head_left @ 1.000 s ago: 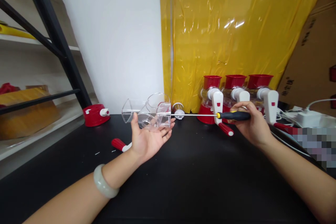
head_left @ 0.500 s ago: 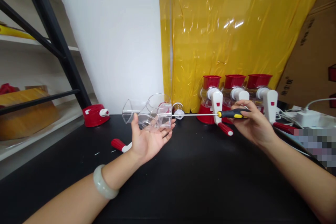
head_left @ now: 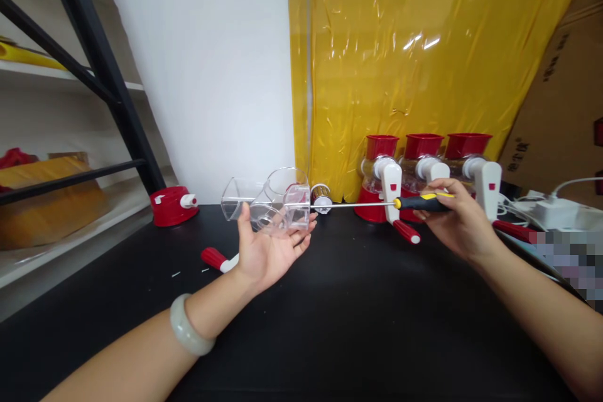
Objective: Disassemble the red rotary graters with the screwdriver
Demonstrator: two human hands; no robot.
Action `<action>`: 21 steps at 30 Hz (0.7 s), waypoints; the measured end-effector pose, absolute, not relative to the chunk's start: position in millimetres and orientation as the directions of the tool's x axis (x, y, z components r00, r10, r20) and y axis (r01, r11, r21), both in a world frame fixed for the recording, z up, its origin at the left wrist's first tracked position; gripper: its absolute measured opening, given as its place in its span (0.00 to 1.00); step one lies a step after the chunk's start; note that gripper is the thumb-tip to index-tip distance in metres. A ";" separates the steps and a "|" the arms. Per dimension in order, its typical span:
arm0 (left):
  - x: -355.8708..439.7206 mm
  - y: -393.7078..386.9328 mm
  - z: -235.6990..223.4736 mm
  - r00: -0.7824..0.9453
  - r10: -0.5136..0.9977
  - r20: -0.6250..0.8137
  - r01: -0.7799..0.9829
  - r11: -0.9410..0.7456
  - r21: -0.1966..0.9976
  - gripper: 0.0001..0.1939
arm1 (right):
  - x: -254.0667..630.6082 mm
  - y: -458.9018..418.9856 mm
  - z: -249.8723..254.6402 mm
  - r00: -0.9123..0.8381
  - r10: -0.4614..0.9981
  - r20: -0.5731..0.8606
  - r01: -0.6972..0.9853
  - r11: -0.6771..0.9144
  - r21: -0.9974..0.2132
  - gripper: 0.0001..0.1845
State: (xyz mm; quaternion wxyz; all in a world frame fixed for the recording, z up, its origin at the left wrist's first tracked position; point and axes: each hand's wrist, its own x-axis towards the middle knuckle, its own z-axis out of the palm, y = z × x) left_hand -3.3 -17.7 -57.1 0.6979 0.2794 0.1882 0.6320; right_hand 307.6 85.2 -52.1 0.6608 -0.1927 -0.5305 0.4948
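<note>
My L grip (head_left: 268, 257), fingers part-spread, cradles clear housing (head_left: 259, 201) above desk (head_left: 358, 320); R grip (head_left: 459, 220) closes round screwdriver (head_left: 417, 202), now rotated vs. before (yellow upward), so turning prob. continues.

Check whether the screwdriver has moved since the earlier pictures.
Yes, the screwdriver has shifted slightly right: its yellow collar now sits nearer the right edge of the leftmost upright white crank arm behind it.

The screwdriver (head_left: 417, 203) lies right of the housing (head_left: 273, 202) (partly inside, seemingly).
</note>
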 end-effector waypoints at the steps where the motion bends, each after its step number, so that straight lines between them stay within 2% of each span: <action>1: -3.1 -17.9 -57.3 0.131 0.987 0.091 -0.776 0.045 0.629 0.40 | 307.1 83.9 -50.7 -0.075 0.858 0.508 -0.491 0.412 -0.767 0.13; 5: -3.0 -18.1 -57.3 0.125 0.988 0.087 -0.779 0.043 0.626 0.39 | 307.9 82.8 -50.1 -0.083 0.867 0.491 -0.480 0.397 -0.782 0.13; 8: -2.8 -18.1 -56.4 0.113 0.990 0.081 -0.780 0.038 0.624 0.38 | 310.1 86.6 -55.0 -0.042 0.873 0.485 -0.314 0.449 -0.837 0.22; 9: -2.7 -18.1 -56.1 0.109 0.991 0.077 -0.782 0.038 0.622 0.38 | 310.6 87.8 -56.6 -0.035 0.875 0.482 -0.247 0.460 -0.853 0.22; 11: -2.4 -18.3 -55.6 0.104 0.992 0.067 -0.784 0.040 0.619 0.37 | 311.1 89.0 -58.6 -0.017 0.876 0.482 -0.190 0.470 -0.862 0.15; 13: -2.2 -18.5 -55.4 0.101 0.993 0.062 -0.785 0.041 0.618 0.37 | 310.7 88.1 -58.0 -0.016 0.871 0.491 -0.275 0.468 -0.840 0.09; 17: -2.2 -18.9 -55.7 0.107 0.992 0.069 -0.782 0.041 0.622 0.38 | 309.0 83.4 -53.4 -0.077 0.864 0.497 -0.488 0.402 -0.775 0.17; 21: -3.4 -18.1 -56.6 0.106 0.992 0.073 -0.788 0.039 0.614 0.37 | 309.2 84.1 -53.6 -0.059 0.862 0.504 -0.443 0.430 -0.787 0.16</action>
